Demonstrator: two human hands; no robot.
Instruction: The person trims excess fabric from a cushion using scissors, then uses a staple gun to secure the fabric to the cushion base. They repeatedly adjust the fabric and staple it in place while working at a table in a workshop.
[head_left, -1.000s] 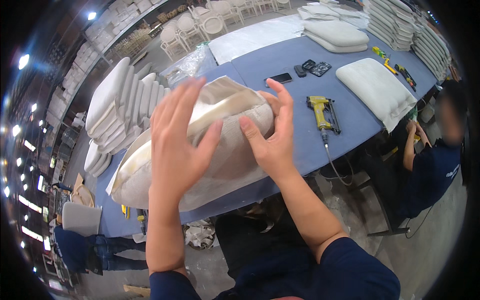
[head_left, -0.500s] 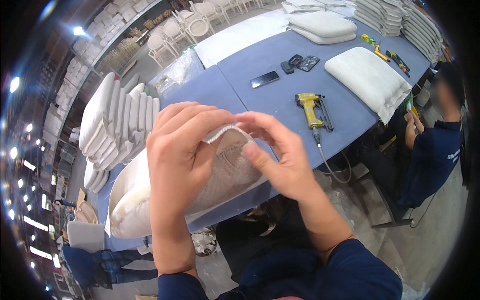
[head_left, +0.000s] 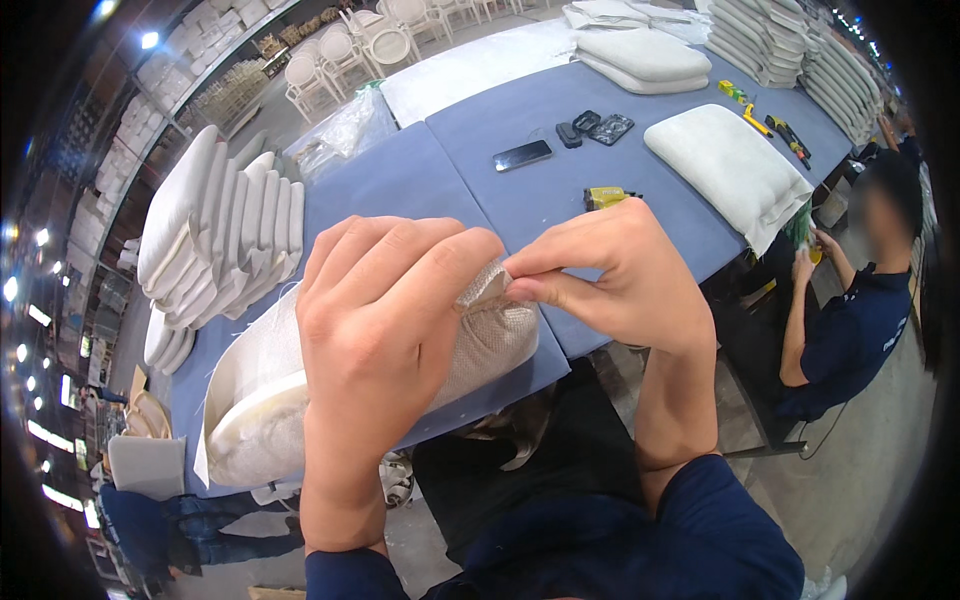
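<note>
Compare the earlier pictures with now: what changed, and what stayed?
The right hand has closed in toward the left hand and now pinches the fabric edge of the cushion; the left, first spread open, has curled onto it. The phone stayed on the table.

The left hand (head_left: 385, 310), open a second ago, now curls over the fabric edge (head_left: 487, 286) of the cushion (head_left: 492, 348); the right hand (head_left: 628, 282), spread before, now pinches that edge and hides most of the yellow nail gun (head_left: 604, 198).
</note>
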